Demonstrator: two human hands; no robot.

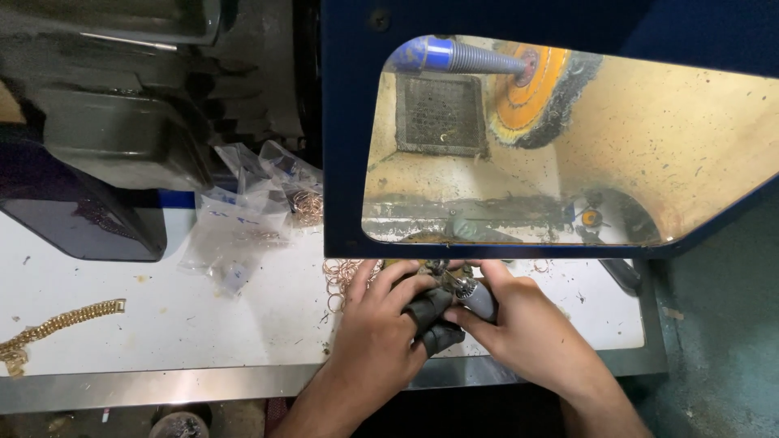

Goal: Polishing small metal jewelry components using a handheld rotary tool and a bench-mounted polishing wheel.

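Observation:
Both my hands meet at the front edge of the white bench, just below a blue polishing hood. My right hand (527,324) grips a small grey rotary handpiece (475,296) with a metal tip. My left hand (377,328) pinches a small metal piece (434,274) against that tip; dark finger guards (434,320) cover its fingertips. A pile of thin copper-coloured rings (341,280) lies just left of my left hand.
Inside the blue hood (345,162) an orange buffing wheel (531,85) sits on a blue spindle, with a vent grille behind. Clear plastic bags of rings (243,215) lie left of it. A gold chain bracelet (57,324) rests at far left, near a dark machine housing (89,162).

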